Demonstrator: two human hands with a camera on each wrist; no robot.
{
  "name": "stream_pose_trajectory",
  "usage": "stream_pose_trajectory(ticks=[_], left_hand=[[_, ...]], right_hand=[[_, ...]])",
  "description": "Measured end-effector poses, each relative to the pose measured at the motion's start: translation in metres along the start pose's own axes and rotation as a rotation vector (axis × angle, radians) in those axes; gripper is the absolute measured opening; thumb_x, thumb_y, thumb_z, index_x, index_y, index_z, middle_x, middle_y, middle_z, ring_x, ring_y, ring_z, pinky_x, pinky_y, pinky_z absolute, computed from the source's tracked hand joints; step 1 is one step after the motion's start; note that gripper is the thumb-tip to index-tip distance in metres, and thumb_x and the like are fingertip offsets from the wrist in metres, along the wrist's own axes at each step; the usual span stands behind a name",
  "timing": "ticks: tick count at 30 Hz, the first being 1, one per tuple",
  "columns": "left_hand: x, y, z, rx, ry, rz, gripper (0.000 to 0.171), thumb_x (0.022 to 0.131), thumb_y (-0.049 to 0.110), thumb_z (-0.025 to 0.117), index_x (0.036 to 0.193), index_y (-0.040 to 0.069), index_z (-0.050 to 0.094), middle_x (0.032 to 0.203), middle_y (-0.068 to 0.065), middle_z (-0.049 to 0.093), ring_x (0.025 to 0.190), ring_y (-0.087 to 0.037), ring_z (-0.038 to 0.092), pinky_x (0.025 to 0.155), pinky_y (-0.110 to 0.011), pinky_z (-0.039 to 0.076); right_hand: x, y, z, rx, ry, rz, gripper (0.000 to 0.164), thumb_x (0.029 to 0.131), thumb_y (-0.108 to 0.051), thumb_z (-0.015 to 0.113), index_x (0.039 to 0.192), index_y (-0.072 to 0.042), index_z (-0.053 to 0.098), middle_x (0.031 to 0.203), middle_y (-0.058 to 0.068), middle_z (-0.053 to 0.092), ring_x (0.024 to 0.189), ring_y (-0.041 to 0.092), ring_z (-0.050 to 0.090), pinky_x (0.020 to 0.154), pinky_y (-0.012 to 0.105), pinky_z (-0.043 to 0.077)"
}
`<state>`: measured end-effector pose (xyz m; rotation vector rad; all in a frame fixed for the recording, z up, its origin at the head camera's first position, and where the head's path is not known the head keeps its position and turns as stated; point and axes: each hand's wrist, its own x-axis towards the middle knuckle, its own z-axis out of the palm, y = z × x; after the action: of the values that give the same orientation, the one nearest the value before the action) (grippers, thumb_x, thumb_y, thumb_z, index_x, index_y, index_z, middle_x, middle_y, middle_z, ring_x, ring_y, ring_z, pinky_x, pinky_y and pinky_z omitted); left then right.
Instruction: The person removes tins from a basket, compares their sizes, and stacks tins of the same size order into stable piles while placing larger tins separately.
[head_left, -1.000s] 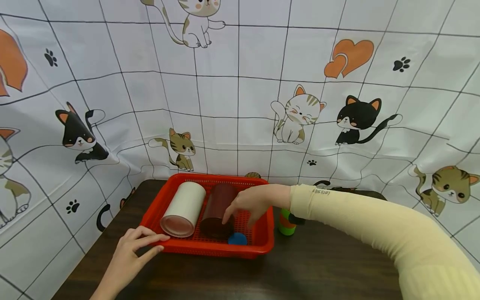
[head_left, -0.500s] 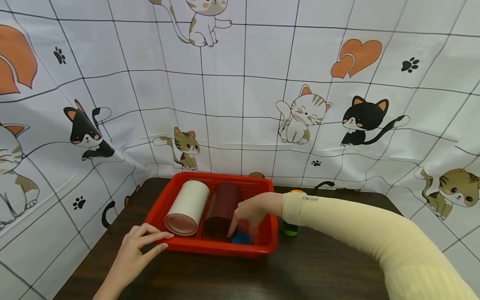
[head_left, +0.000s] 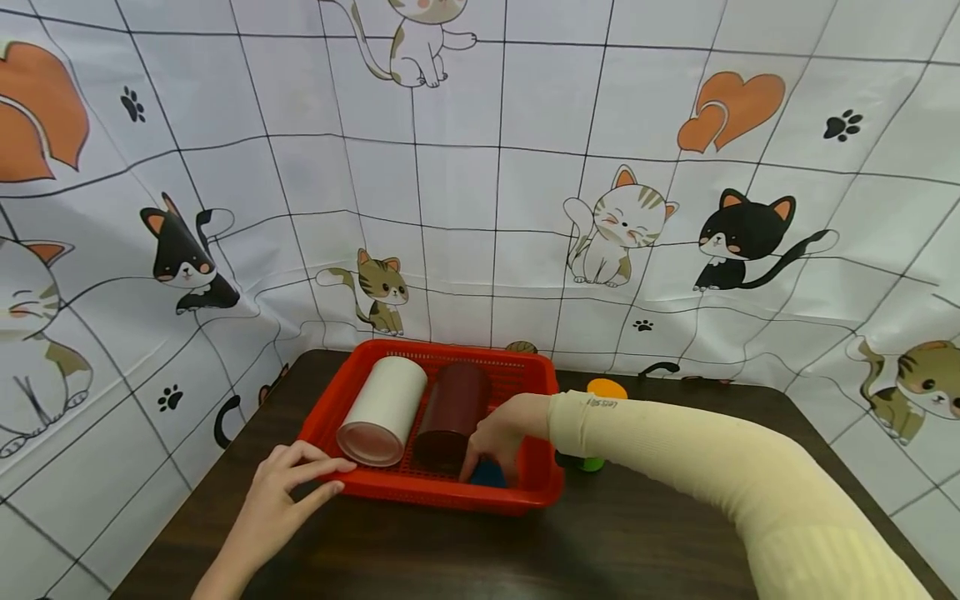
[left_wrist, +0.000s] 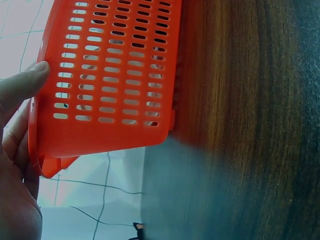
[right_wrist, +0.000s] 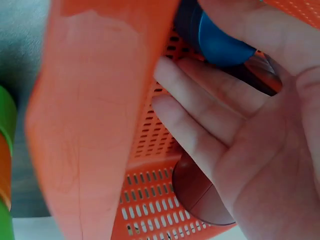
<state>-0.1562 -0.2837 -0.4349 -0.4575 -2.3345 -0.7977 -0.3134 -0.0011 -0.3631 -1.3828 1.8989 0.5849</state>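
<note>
A red plastic basket (head_left: 442, 493) stands on the dark table. My left hand (head_left: 273, 504) pinches its near left rim; in the left wrist view the thumb (left_wrist: 39, 72) presses the outside while the other fingers lie behind the rim. Inside, a white cylinder (head_left: 384, 408) and a dark maroon cylinder (head_left: 454, 408) lie side by side. My right hand (head_left: 501, 437) reaches into the basket's right part, thumb and fingers on either side of a small blue round-ended object (right_wrist: 220, 42). The right wrist view shows these fingers nearly straight and right at the blue object, whose far end is hidden.
A green and orange container (head_left: 606, 390) stands right of the basket, partly behind the right sleeve (head_left: 660, 442). A white cat-print sheet (head_left: 495, 208) hangs behind and to the left of the table. Dark wood table surface (head_left: 450, 558) extends in front.
My right hand has moved down and toward the near right corner of the basket, around the blue object. My left hand keeps its hold; the whole view has shifted slightly.
</note>
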Motion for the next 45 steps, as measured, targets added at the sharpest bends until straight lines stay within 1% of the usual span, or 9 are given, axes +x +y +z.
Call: stream_pose_trajectory(ticks=[5, 9, 14, 19, 22, 27, 32, 39, 45], left_hand=[[0.0, 0.0, 0.001, 0.003, -0.002, -0.007, 0.044, 0.067, 0.008, 0.086, 0.101, 0.035, 0.077, 0.094, 0.018, 0.058, 0.088, 0.002, 0.039, 0.079, -0.025, 0.024], [0.001, 0.0, 0.002, 0.001, 0.002, -0.002, 0.044, 0.067, 0.007, 0.086, 0.1, 0.034, 0.077, 0.094, 0.017, 0.059, 0.087, 0.001, 0.039, 0.078, -0.024, 0.024], [0.001, 0.001, 0.002, 0.011, 0.006, -0.007, 0.044, 0.067, 0.007, 0.087, 0.1, 0.034, 0.077, 0.093, 0.017, 0.058, 0.087, 0.002, 0.039, 0.078, -0.023, 0.024], [0.001, 0.001, 0.002, 0.018, 0.003, -0.015, 0.044, 0.066, 0.007, 0.087, 0.099, 0.035, 0.077, 0.093, 0.018, 0.058, 0.088, 0.002, 0.039, 0.078, -0.023, 0.024], [0.0, 0.002, 0.002, 0.023, -0.004, -0.021, 0.044, 0.067, 0.008, 0.087, 0.099, 0.035, 0.077, 0.093, 0.018, 0.058, 0.088, 0.002, 0.039, 0.078, -0.025, 0.025], [0.0, 0.002, 0.001, 0.023, -0.006, -0.022, 0.043, 0.068, 0.009, 0.087, 0.1, 0.035, 0.077, 0.093, 0.018, 0.058, 0.088, 0.002, 0.038, 0.078, -0.025, 0.025], [0.0, 0.001, 0.001, 0.018, 0.001, -0.013, 0.043, 0.068, 0.008, 0.087, 0.1, 0.034, 0.077, 0.093, 0.018, 0.058, 0.088, 0.002, 0.038, 0.078, -0.024, 0.024], [-0.002, 0.002, 0.001, 0.016, -0.001, -0.017, 0.045, 0.067, 0.006, 0.087, 0.1, 0.035, 0.077, 0.093, 0.018, 0.058, 0.086, 0.002, 0.037, 0.077, -0.022, 0.023], [-0.001, 0.001, 0.001, 0.023, -0.005, -0.03, 0.044, 0.067, 0.008, 0.087, 0.1, 0.035, 0.077, 0.093, 0.018, 0.058, 0.088, 0.002, 0.038, 0.078, -0.024, 0.024]], right_hand=[[0.0, -0.002, -0.001, 0.077, -0.034, 0.015, 0.076, 0.083, -0.018, 0.081, 0.148, -0.036, 0.045, 0.146, -0.011, 0.05, 0.117, 0.007, 0.054, 0.095, 0.021, 0.05], [-0.003, -0.001, -0.003, 0.209, -0.062, 0.044, 0.073, 0.083, -0.01, 0.08, 0.145, -0.033, 0.049, 0.15, -0.005, 0.047, 0.129, 0.011, 0.049, 0.089, 0.021, 0.053], [-0.008, 0.002, -0.005, 0.361, -0.088, 0.071, 0.068, 0.082, -0.006, 0.079, 0.14, -0.033, 0.054, 0.146, 0.0, 0.049, 0.108, 0.009, 0.058, 0.078, 0.022, 0.056], [-0.013, 0.006, -0.005, 0.41, -0.09, 0.05, 0.06, 0.082, -0.008, 0.08, 0.133, -0.032, 0.059, 0.124, -0.005, 0.055, 0.096, 0.006, 0.056, 0.075, 0.023, 0.057], [-0.016, 0.009, -0.005, 0.382, -0.075, 0.008, 0.057, 0.083, -0.011, 0.079, 0.132, -0.032, 0.058, 0.118, -0.004, 0.054, 0.093, 0.008, 0.055, 0.072, 0.022, 0.055], [-0.027, 0.014, -0.006, 0.324, -0.001, -0.016, 0.056, 0.086, -0.011, 0.075, 0.133, -0.036, 0.057, 0.125, -0.008, 0.052, 0.096, 0.008, 0.054, 0.07, 0.023, 0.054], [-0.04, 0.016, -0.011, 0.316, 0.082, 0.028, 0.056, 0.087, -0.009, 0.074, 0.131, -0.038, 0.058, 0.128, -0.008, 0.053, 0.102, 0.012, 0.054, 0.074, 0.025, 0.054], [-0.052, 0.019, -0.015, 0.174, 0.198, 0.087, 0.057, 0.084, -0.012, 0.076, 0.131, -0.039, 0.058, 0.137, -0.005, 0.053, 0.118, 0.016, 0.047, 0.09, 0.032, 0.05], [-0.062, 0.024, -0.016, 0.071, 0.324, 0.13, 0.056, 0.083, -0.02, 0.079, 0.13, -0.041, 0.059, 0.129, -0.003, 0.051, 0.117, 0.016, 0.05, 0.09, 0.035, 0.052]])
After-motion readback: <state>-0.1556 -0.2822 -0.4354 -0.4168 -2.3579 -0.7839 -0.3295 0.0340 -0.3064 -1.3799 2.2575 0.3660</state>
